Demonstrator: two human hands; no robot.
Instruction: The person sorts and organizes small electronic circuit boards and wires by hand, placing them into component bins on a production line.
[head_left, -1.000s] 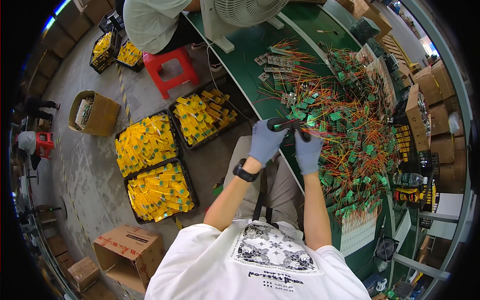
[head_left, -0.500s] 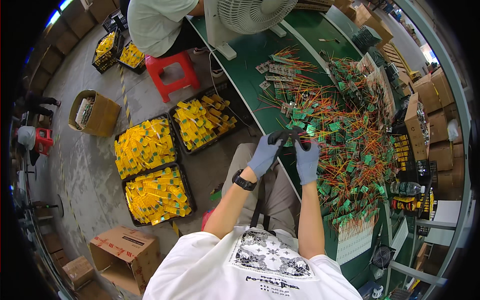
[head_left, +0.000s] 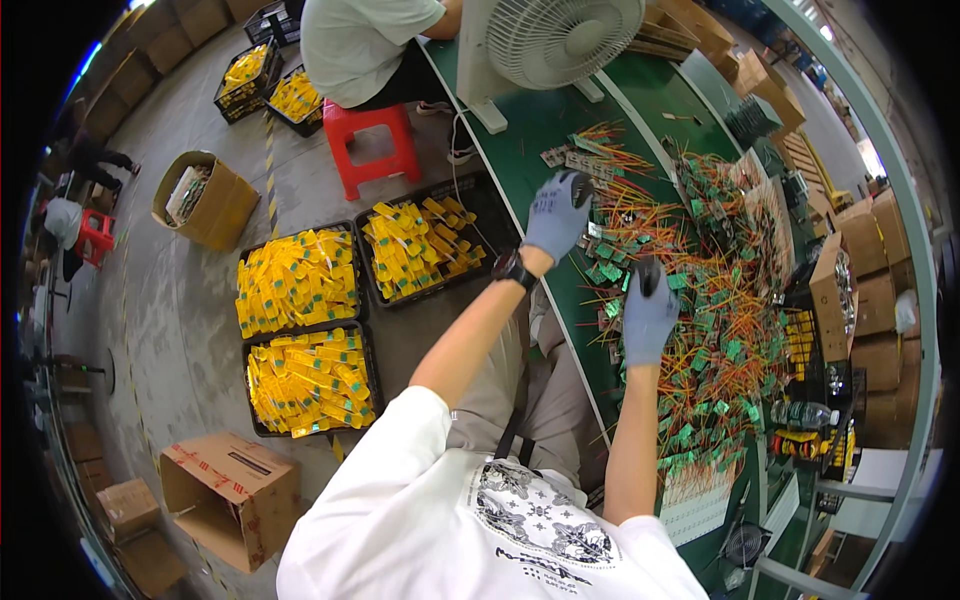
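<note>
My left hand (head_left: pixel 558 215), in a grey glove with dark fingertips, reaches over the far side of a heap of small green circuit boards (head_left: pixel 605 270) with red and yellow wires. Its fingers are curled, and what they hold, if anything, is hidden. Lower and to the right, my right hand (head_left: pixel 650 312), gloved alike, lies over the near edge of that heap. Those fingers are bent too; I cannot make out anything in them. Several boards with paler, metallic faces (head_left: pixel 590 163) lie beyond the left hand on the green worktable (head_left: pixel 520 130).
Black crates (head_left: pixel 365 375) of yellow pieces stand on the floor at left. A white fan (head_left: pixel 565 40) sits at the table's far end, near a seated person (head_left: pixel 365 50) on a red stool (head_left: pixel 370 150). A plastic bottle (head_left: pixel 805 414) and cartons line the right side.
My hands were together at the table's edge and are now apart. The left has moved away from me over the boards; the right has shifted right onto the heap. The view has shifted slightly.
</note>
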